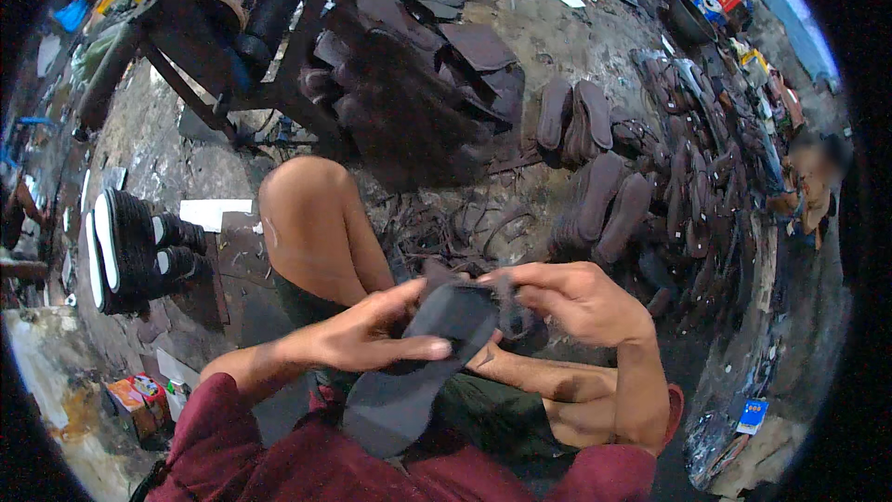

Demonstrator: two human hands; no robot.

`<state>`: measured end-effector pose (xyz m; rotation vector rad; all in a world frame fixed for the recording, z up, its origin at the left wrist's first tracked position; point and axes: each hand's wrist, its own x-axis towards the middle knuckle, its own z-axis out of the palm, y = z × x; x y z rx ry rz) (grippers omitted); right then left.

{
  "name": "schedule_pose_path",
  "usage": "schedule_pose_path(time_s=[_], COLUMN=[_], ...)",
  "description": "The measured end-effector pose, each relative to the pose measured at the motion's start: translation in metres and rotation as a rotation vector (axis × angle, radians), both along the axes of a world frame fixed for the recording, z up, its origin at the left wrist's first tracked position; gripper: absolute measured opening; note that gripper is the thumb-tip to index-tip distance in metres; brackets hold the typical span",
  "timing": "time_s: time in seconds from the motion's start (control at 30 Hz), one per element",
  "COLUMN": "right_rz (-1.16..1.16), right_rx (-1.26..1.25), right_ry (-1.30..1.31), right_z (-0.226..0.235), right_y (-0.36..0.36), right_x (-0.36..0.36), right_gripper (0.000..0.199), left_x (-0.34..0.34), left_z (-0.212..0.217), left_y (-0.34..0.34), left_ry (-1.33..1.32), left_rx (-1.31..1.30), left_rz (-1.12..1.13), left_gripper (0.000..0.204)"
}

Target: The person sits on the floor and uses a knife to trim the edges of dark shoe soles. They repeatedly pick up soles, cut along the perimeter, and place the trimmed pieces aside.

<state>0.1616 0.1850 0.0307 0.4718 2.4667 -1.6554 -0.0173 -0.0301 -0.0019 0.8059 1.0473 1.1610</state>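
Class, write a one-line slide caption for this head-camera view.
Seated person's left hand and right hand grip a dark sandal sole.

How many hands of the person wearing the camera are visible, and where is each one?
2. The left hand lies across the middle of the dark shoe sole, thumb on top. The right hand pinches the strap part at the sole's upper end. No hand is hidden.

The dark sandal sole (423, 367) between the hands looks like matt, faintly grainy rubber or foam — no gloss anywhere. At two o'clock, the heaped soles (604, 200) are dull brown and leathery. The floor (186, 167) is rough, stained concrete. At eleven o'clock stands a worn wooden stool (232, 46) — at nine o'clock, stacked soles (125, 251) with smooth white edges.
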Motion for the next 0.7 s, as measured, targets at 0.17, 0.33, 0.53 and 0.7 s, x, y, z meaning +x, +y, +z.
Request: schedule_pose_path(time_s=[0.17, 0.33, 0.53, 0.7], right_rz=[-0.685, -0.930, -0.936, -0.952], right_rx=[-0.371, -0.479, -0.600, -0.543], right_ry=[-0.003, 0.390, 0.317, 0.452], right_z=[-0.019, -0.056, -0.083, -0.071], right_y=[-0.006, -0.046, -0.083, -0.080], right_x=[0.056, 0.046, -0.006, -0.062], right_gripper=[0.037, 0.044, 0.041, 0.031], left_x=[-0.018, 0.019, 0.014, 0.008], left_z=[-0.082, -0.100, -0.168, -0.145], left_y=[-0.014, -0.001, -0.028, -0.028], left_ry=[-0.572, -1.432, -1.433, -1.371], left_rx=[0.031, -0.056, 0.054, -0.023], left_rz=[-0.148, -0.007, -0.472, -0.467], left_gripper=[0.059, 0.058, 0.051, 0.049])
